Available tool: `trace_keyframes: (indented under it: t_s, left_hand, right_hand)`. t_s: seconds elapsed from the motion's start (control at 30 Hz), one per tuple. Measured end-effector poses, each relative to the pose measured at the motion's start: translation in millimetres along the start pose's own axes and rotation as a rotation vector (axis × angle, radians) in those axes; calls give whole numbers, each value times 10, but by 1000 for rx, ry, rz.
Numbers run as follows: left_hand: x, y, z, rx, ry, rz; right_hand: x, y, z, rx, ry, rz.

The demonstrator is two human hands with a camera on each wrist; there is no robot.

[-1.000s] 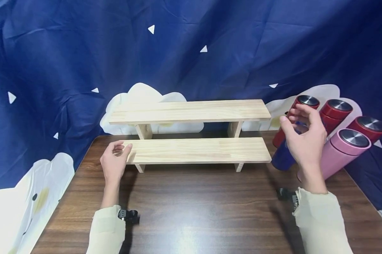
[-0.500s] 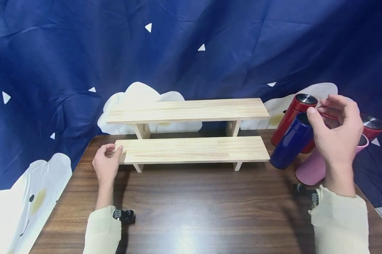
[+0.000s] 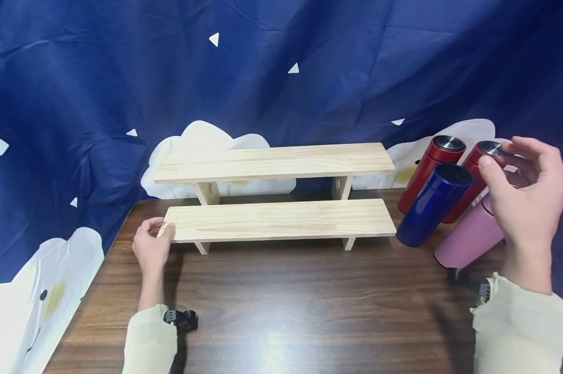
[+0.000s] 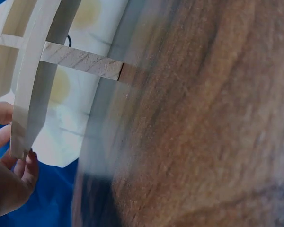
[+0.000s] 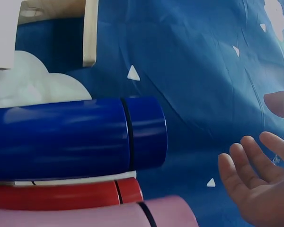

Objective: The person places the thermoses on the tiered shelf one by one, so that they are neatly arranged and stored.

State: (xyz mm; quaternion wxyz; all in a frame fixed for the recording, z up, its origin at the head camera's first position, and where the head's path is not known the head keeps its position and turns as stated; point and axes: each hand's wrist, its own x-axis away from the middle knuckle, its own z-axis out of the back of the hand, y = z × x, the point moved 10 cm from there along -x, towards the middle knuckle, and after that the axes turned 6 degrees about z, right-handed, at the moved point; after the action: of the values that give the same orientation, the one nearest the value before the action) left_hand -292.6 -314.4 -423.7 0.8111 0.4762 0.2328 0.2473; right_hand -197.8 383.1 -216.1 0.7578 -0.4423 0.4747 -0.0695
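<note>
A two-tier pale wooden shelf (image 3: 281,221) stands on the table. My left hand (image 3: 151,252) grips the left end of its lower board; in the left wrist view, fingertips (image 4: 31,168) curl at the board's end. Over at the right, my right hand (image 3: 531,208) is raised with nothing in it, thumb apart from loosely bent fingers. It partly hides a pink thermos bottle (image 3: 468,236). A blue thermos (image 3: 431,210) stands left of that hand, and two red thermoses (image 3: 421,179) show behind. In the right wrist view the hand is apart from the blue thermos (image 5: 61,137).
The upper board (image 3: 276,162) of the shelf rises behind the lower one. Dark wood tabletop (image 3: 309,296) extends in front. A blue curtain (image 3: 262,78) with white cloud shapes hangs behind the table.
My right hand has moved right, from over the blue thermos to beside the pink one, uncovering the blue one. My left hand has shifted slightly left to the lower board's end.
</note>
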Motion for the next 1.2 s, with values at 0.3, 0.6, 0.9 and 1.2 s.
trace_keyframes:
  t_s: [0.3,0.6,0.9,1.2]
  left_hand:
    - [-29,-119,53,19,10,65]
    - [-21,-154,40,57,-24,127]
    - [-67,-176,18,87,-38,145]
    - [-76,-221,-4,146,-53,157]
  right_hand:
    - [42,272,209,-73,67,-166]
    - [105,566,394,-369,215,-315]
    - [183,770,518,-447,270,-340]
    - [320,961,583,-495,289,-385]
